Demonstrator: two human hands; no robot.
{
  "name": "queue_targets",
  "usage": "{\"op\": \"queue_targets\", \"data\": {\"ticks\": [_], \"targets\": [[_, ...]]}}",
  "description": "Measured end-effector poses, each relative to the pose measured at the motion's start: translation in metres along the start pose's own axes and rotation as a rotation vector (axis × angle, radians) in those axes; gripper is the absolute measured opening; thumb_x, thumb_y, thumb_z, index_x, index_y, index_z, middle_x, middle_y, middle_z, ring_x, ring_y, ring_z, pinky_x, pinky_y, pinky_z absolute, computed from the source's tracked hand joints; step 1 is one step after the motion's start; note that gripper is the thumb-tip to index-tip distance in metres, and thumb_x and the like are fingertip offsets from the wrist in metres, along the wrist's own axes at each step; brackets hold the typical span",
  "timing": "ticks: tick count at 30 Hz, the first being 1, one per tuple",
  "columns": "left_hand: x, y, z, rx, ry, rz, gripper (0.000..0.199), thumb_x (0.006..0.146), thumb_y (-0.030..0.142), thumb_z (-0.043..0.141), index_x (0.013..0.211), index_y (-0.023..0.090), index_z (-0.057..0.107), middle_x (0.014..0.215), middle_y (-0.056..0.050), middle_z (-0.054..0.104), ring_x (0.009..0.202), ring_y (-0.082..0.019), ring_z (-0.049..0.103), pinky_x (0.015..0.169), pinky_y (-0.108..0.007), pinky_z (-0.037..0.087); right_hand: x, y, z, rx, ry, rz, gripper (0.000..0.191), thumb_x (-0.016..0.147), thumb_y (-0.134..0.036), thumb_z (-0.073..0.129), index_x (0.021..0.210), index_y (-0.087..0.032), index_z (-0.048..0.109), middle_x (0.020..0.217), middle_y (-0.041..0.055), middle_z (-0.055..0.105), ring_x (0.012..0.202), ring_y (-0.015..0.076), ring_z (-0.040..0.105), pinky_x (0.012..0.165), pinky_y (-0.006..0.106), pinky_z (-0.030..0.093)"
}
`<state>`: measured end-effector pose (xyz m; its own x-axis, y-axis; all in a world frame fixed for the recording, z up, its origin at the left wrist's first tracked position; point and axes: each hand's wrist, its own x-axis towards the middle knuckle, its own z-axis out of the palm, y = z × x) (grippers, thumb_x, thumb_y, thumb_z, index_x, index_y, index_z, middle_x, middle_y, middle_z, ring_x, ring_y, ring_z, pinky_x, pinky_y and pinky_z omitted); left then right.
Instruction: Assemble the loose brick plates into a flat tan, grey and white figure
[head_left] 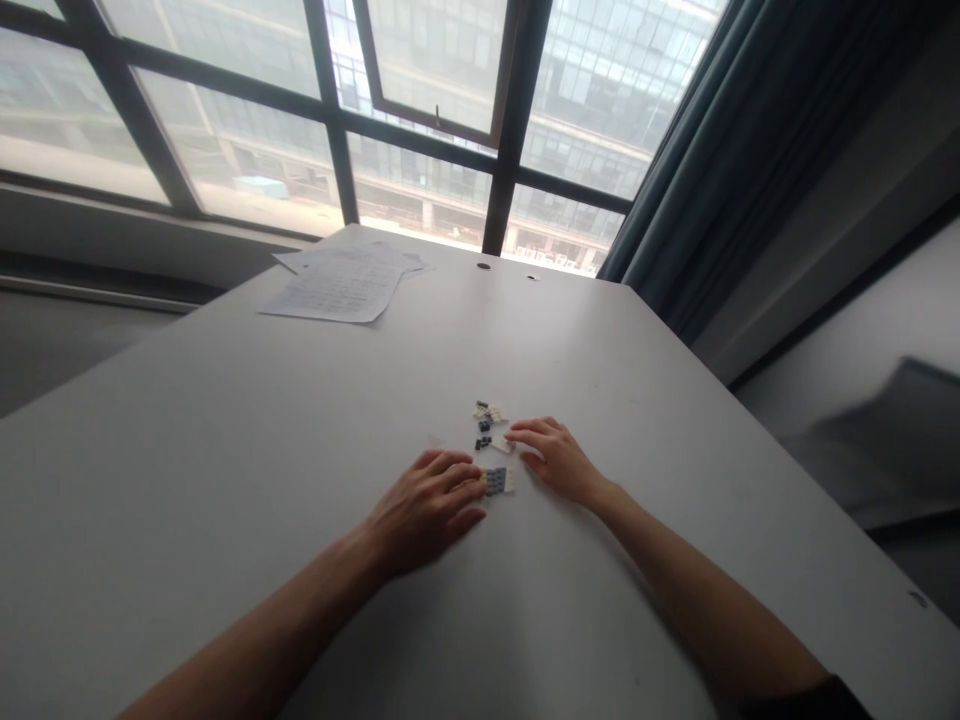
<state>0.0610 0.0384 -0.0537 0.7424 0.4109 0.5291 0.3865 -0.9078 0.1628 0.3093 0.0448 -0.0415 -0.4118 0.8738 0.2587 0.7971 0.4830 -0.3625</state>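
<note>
- Left hand point(431, 505): fingers cover the left end of the studded block plate point(498, 481); whether they grip it, I cannot tell.
- Right hand point(559, 460): fingers loosely bent, tips at a small white piece point(502, 446); grip unclear.
- Block plate: flat on the table point(300, 420), probably light, stiff, best pinched by its edges; grey middle, pale ends.
- Beyond: loose dark and pale pieces point(484, 426).

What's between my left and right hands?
In the head view, a grey-and-cream block assembly at your left hand and a white piece by your right hand.
</note>
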Motion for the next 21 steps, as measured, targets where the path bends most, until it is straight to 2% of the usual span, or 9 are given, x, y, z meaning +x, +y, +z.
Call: {"op": "queue_targets", "data": {"ticks": [3,7,13,17,21], "targets": [[0.000,0.000,0.000,-0.001,0.000,0.001,0.020,0.089,0.030,0.055,0.106,0.022,0.063,0.107,-0.004,0.067,0.106,-0.021,0.055,0.093,-0.037,0.039,0.010,-0.001,0.003,-0.047,-0.038,-0.085,0.044,0.083,-0.002,0.053,0.118,-0.027,0.061,0.123,0.0011,0.062,0.112,0.0199,0.051,0.097,0.038,0.038],[0.000,0.000,0.000,0.002,0.007,0.005,0.020,0.090,0.030,0.055,0.106,0.022,0.063,0.106,-0.005,0.067,0.106,-0.021,0.055,0.092,-0.037,0.039,0.018,-0.002,0.006,-0.084,-0.073,-0.162,0.033,0.088,-0.008,0.050,0.112,-0.026,0.063,0.116,0.0008,0.067,0.109,0.0192,0.053,0.095,0.036,0.037],[-0.001,0.000,0.000,-0.005,-0.002,-0.001,0.020,0.090,0.030,0.054,0.105,0.022,0.063,0.107,-0.004,0.067,0.106,-0.021,0.055,0.092,-0.037,0.039,0.018,0.002,0.002,-0.133,-0.075,-0.111,0.020,0.090,-0.021,0.054,0.106,-0.024,0.065,0.108,0.0042,0.067,0.105,0.0200,0.054,0.092,0.036,0.038],[-0.002,-0.001,0.000,0.000,0.000,0.001,0.020,0.089,0.030,0.055,0.106,0.022,0.062,0.107,-0.004,0.067,0.106,-0.021,0.055,0.092,-0.037,0.040,0.017,0.006,0.000,-0.124,-0.082,-0.052,0.030,0.085,-0.023,0.062,0.115,-0.022,0.061,0.113,0.0071,0.065,0.107,0.0215,0.053,0.093,0.036,0.039],[-0.002,-0.001,0.001,0.000,-0.004,0.001,0.021,0.089,0.030,0.054,0.107,0.023,0.062,0.107,-0.004,0.067,0.106,-0.021,0.055,0.092,-0.038,0.040,0.018,0.005,0.001,-0.073,-0.092,-0.049,0.040,0.083,-0.020,0.063,0.122,-0.021,0.056,0.116,0.0058,0.064,0.111,0.0211,0.053,0.096,0.036,0.038]]}}
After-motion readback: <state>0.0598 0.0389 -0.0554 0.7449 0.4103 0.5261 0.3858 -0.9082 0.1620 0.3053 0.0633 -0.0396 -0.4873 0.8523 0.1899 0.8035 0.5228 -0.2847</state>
